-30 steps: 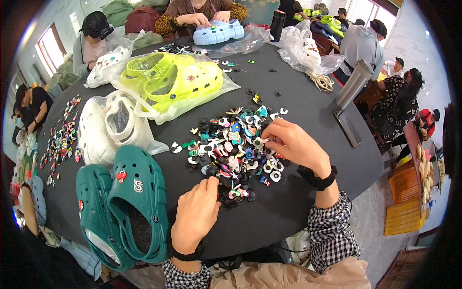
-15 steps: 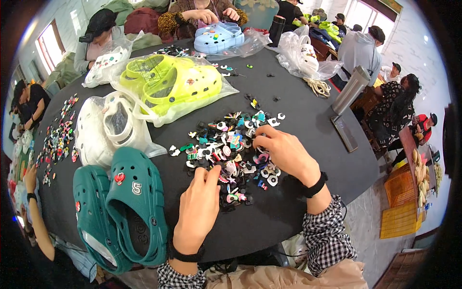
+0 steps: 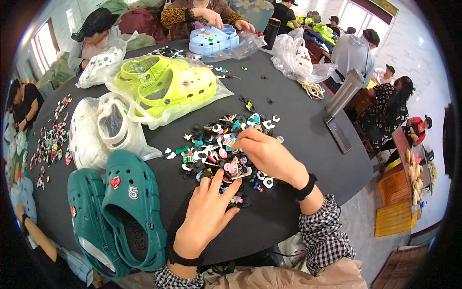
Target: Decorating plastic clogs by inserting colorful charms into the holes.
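Note:
A heap of small colourful shoe charms (image 3: 204,151) lies on the black table in front of me. My left hand (image 3: 204,212) rests at the heap's near edge, fingers spread apart over the charms. Over the heap's middle is my right hand (image 3: 274,156), its thumb and fingertips drawn together; whatever they may pinch is too hidden to name. Left of my left hand stand two dark green clogs, one (image 3: 132,192) with a red charm and a white one on its top, the other (image 3: 89,212) tilted beside it.
Bagged white clogs (image 3: 86,132) and bagged lime clogs (image 3: 180,86) stand beyond the green pair. More charms (image 3: 50,139) lie far left. A phone (image 3: 338,135) and a grey bottle (image 3: 344,92) are at the right edge. Across the table, a person handles a light blue clog (image 3: 211,41).
My right hand has moved left, from the heap's right side to its middle. My left hand's fingers have spread and reached onto the charms. The person opposite has shifted their hands.

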Motion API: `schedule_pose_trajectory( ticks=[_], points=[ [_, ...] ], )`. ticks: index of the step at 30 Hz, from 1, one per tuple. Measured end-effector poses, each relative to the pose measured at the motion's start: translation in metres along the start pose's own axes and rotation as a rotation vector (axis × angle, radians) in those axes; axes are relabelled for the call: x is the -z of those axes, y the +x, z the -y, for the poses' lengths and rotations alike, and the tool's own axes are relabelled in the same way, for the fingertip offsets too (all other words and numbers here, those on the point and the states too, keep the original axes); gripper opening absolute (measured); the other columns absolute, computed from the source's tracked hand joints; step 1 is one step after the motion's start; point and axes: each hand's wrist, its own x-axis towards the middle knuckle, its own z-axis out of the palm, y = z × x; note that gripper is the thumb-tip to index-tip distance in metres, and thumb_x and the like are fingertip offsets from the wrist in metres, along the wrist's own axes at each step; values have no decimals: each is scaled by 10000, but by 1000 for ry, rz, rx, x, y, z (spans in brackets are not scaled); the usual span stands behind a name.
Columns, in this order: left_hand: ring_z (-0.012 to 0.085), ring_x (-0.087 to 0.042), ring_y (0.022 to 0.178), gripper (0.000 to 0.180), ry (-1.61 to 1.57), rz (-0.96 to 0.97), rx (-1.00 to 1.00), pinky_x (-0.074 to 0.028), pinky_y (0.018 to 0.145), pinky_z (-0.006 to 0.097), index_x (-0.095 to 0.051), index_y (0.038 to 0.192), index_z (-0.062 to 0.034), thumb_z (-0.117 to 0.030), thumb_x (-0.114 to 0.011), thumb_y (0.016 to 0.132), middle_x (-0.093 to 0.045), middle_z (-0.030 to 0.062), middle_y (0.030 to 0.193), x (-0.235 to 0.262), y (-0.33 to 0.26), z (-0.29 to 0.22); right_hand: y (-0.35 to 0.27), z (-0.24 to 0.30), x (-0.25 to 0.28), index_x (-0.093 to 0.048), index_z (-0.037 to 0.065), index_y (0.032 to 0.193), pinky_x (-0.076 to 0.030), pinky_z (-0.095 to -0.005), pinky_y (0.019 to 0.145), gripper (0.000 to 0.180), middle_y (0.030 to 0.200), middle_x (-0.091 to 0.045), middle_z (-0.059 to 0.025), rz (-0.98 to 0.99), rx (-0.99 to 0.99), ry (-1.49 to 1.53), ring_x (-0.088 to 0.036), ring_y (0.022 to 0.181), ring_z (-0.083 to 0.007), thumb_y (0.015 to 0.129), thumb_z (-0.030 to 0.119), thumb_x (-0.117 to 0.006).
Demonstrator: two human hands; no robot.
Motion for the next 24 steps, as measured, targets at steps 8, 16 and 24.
schedule_pose_trajectory(
  ticks=[8, 16, 24],
  points=[
    [350, -521, 1101, 679, 35, -97, -34, -505, 898, 428, -543, 1370, -175, -217, -809, 747, -481, 189, 1358, -12, -4, 6, 31, 8, -20, -665, 35, 918, -529, -422, 758, 101, 958, -591, -107, 179, 64, -230, -647, 918, -311, 846, 104, -651],
    [329, -527, 1085, 662, 69, -147, -36, -510, 886, 412, -545, 1367, -178, -228, -800, 759, -491, 183, 1348, -16, -5, 5, 84, 1, -9, -675, 75, 946, -531, -445, 730, 142, 927, -604, -97, 300, -13, -343, -650, 891, -312, 907, 209, -643],
    [313, -527, 1083, 656, 114, -173, -43, -514, 875, 399, -538, 1377, -191, -255, -787, 774, -487, 177, 1364, -24, -7, 9, 107, -46, -63, -676, 47, 866, -546, -445, 749, 103, 928, -641, -139, 288, -14, -235, -656, 925, -334, 848, 140, -633]
  ],
)
